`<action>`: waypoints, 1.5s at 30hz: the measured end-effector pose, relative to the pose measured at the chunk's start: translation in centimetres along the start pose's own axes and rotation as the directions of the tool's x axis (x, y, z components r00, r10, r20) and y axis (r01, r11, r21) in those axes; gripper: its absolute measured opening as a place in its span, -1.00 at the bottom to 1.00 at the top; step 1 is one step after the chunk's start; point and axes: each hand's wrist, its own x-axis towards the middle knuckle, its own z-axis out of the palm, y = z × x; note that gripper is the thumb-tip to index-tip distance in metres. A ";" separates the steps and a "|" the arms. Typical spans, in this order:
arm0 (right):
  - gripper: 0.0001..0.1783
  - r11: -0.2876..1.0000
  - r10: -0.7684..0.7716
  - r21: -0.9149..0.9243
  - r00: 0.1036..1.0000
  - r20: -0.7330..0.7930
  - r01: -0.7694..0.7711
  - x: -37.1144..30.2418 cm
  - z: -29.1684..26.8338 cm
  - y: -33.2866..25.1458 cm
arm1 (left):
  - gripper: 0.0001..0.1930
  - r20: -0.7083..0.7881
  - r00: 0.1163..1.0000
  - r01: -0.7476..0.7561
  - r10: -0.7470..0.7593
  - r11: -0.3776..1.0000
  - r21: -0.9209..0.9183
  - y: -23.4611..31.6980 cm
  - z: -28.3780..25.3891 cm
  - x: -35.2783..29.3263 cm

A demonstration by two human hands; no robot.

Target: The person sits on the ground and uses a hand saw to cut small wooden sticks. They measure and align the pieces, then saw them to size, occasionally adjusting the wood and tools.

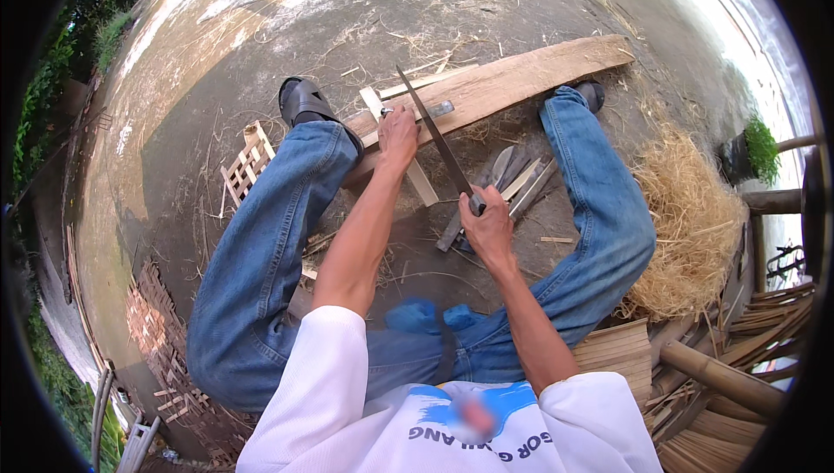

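Observation:
My right hand (488,228) is closed round the dark handle of a tool with a long, straight, tapering blade (441,145). The blade points away and to the left; whether its edge has teeth I cannot make out. My left hand (398,134), fingers curled, presses pale wooden strips (422,183) against a long plank (499,91). One strip runs under the hand toward me. A grey-ended piece (440,109) sticks out to its right, close to the blade. The left fingertips are partly hidden.
Between my legs lies a pile of dark and pale slats (512,182). A small woven lattice piece (249,163) is beside my left knee. Straw-like shavings (686,221) are heaped on the right, near bamboo poles (721,376). Woven matting (165,343) lies at the left.

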 end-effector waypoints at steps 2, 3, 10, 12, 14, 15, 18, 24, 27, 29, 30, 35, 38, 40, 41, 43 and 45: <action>-0.65 1.000 0.012 0.024 1.000 0.006 -0.012 0.1 0.1 -0.2 | -0.73 -0.044 0.999 -0.015 0.014 1.000 -0.008 -0.8 0.9 0.0; -0.66 0.999 0.032 0.039 0.999 0.008 -0.033 -0.1 0.2 0.1 | -0.74 -0.069 0.997 -0.045 0.043 0.998 -0.031 -0.8 1.2 -0.5; -0.68 0.998 -0.019 0.068 1.000 0.011 0.018 -0.7 0.5 1.4 | -0.81 -0.088 0.994 -0.070 0.066 0.997 -0.035 -0.6 1.3 -1.4; -0.68 0.999 -0.032 0.023 0.998 0.048 0.031 -0.9 -0.4 1.2 | -0.82 -0.073 0.995 -0.071 0.069 0.997 -0.029 -0.5 1.3 -1.3; -0.69 0.999 -0.050 0.010 0.997 0.061 0.050 -1.5 -1.2 1.3 | -0.83 -0.088 0.993 -0.080 0.078 0.997 -0.020 -0.6 1.2 -1.0; -0.69 0.998 -0.056 0.020 0.997 0.054 0.055 -2.1 -1.5 1.4 | -0.83 -0.104 0.991 -0.091 0.089 0.996 -0.015 -0.8 1.2 -1.0; -0.69 1.000 -0.027 0.007 0.996 0.081 0.027 -2.1 -2.0 0.8 | -0.84 -0.116 0.989 -0.089 0.088 0.996 -0.001 -1.0 1.4 -1.4; -0.68 0.993 -0.119 -0.014 0.992 0.041 0.120 4.8 1.4 0.5 | -0.85 -0.126 0.988 -0.100 0.093 0.994 -0.045 -0.9 1.6 -1.1; -0.67 0.994 -0.109 0.006 0.992 0.064 0.109 2.1 -0.1 1.7 | -0.84 -0.103 0.990 -0.106 0.099 0.992 -0.063 -1.2 1.7 -0.6; -0.67 0.999 -0.019 0.041 0.992 0.126 0.014 -0.9 -1.8 2.0 | -0.83 -0.098 0.991 -0.101 0.095 0.993 -0.059 -1.4 1.5 -1.0; -0.67 0.996 -0.033 0.084 0.994 0.107 0.024 -1.0 -1.8 1.9 | -0.83 -0.116 0.988 -0.106 0.099 0.993 -0.055 -1.5 1.5 -0.9; -0.68 0.994 -0.111 -0.002 0.992 0.055 0.111 5.2 1.6 -0.1 | -0.83 -0.139 0.982 -0.136 0.128 0.989 -0.051 -1.0 1.8 -1.0; -0.68 0.996 -0.084 -0.020 0.995 0.052 0.085 5.1 1.7 0.3 | -0.83 -0.129 0.985 -0.122 0.112 0.990 -0.073 -1.0 1.6 -1.0; -0.67 0.996 -0.066 0.064 0.996 0.056 0.062 -0.2 -0.1 2.3 | -0.83 -0.143 0.983 -0.121 0.113 0.991 -0.050 -1.4 1.3 -0.8; -0.67 0.994 -0.051 0.104 0.997 0.060 0.045 -1.8 -0.7 3.1 | -0.83 -0.144 0.983 -0.121 0.114 0.992 -0.041 -1.4 1.5 -0.9; -0.67 0.998 -0.033 0.054 0.997 0.072 0.029 -2.0 -0.9 2.1 | -0.83 -0.174 0.979 -0.121 0.107 0.990 -0.070 -1.9 1.9 -1.0; -0.67 0.999 -0.046 0.000 0.998 0.050 0.046 0.1 0.2 1.3 | -0.83 -0.175 0.978 -0.127 0.112 0.989 -0.077 -1.6 2.2 -0.9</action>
